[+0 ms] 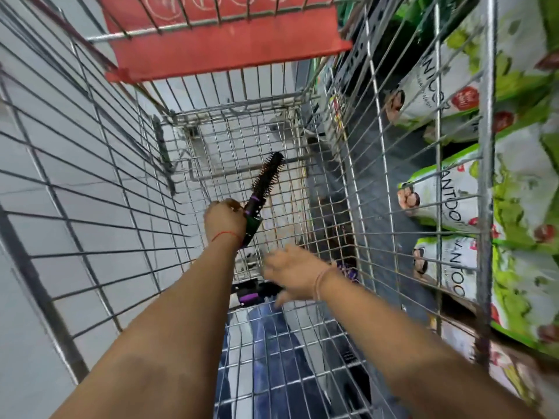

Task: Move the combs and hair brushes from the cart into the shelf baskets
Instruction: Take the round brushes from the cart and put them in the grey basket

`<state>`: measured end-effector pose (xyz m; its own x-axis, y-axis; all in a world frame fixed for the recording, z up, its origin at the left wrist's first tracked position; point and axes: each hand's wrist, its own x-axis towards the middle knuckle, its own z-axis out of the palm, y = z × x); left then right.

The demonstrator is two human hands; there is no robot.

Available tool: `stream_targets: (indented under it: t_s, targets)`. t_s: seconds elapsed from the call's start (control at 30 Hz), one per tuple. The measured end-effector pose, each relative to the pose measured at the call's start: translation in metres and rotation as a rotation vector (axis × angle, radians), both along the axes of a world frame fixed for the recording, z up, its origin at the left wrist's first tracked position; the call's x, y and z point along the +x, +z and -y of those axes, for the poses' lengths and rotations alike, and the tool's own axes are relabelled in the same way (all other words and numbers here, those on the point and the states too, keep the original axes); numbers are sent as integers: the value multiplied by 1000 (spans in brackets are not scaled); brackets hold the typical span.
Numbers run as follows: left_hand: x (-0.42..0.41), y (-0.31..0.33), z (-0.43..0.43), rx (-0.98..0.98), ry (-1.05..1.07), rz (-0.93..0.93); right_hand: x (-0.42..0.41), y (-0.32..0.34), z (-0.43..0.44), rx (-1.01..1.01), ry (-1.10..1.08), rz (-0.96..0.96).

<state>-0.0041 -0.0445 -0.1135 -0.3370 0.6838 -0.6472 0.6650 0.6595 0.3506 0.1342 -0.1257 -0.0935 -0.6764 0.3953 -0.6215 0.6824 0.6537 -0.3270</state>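
Note:
Both my arms reach down into a wire shopping cart point(211, 152). My left hand point(223, 222) is shut on a round hair brush point(267, 176) with a black bristle head and a purple band, held by its handle with the bristles pointing away. My right hand point(290, 272) is blurred, its fingers spread, and nothing shows in it. It hovers over more dark brushes with purple parts point(251, 294) that lie on the cart floor and are partly hidden under it.
The cart's red child-seat flap point(223, 55) hangs at the far end. To the right, through the cart wall, stand shelves with green and white refill pouches point(447, 204). A pale tiled floor point(75, 176) lies to the left.

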Motion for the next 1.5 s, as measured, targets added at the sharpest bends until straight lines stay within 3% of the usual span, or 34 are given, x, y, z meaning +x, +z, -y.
stream_targets:
  t_s: [0.1,0.27,0.37,0.43,0.47,0.57,0.6,0.7,0.77,0.87,0.97,1.0,1.07,1.13,1.27,1.33,1.43,1.5]
  targets:
    - [1,5,-2,23,106,39,-12,-8,24,-40,-121,43]
    - [-14,19,-20,32,216,29,-1,11,-19,80,-214,-80]
    - [-13,24,-27,24,258,72,17,21,-56,196,-176,-11]
    - [-9,24,-26,10,228,87,24,22,-70,147,-221,44]
    - [-7,24,-25,4,219,96,26,21,-71,120,-326,35]
    - [-8,20,-19,-12,222,120,26,8,-53,207,-949,-70]
    - [-9,18,-17,-17,243,127,24,3,-44,202,-1109,-26]
    - [-12,12,-12,-40,305,152,14,-10,-16,25,-1247,222]
    - [-14,11,-9,-31,328,165,11,-16,-9,26,-1264,237]
    - [-19,11,-9,-43,390,192,22,-16,-18,12,-1464,50]
    - [-19,11,-10,-68,444,229,43,-4,-30,-345,-1989,-513]
    - [-17,10,-10,-61,438,227,46,-2,-30,-492,-2061,-640]
    - [-12,11,-10,-60,386,198,44,-3,-26,-533,-1987,-484]
    - [-7,10,-9,-61,294,160,36,-12,-20,-359,-1915,-248]
    - [0,7,-5,-104,15,76,26,-19,-21,-165,-1983,-222]
    - [5,2,-2,-119,-101,10,20,-22,-22,-142,-1877,-197]
    - [9,-8,-1,-118,-141,-3,7,-25,-27,-172,-1723,-150]
    - [7,-11,-5,-136,12,123,3,-25,-34,-251,-1828,-185]
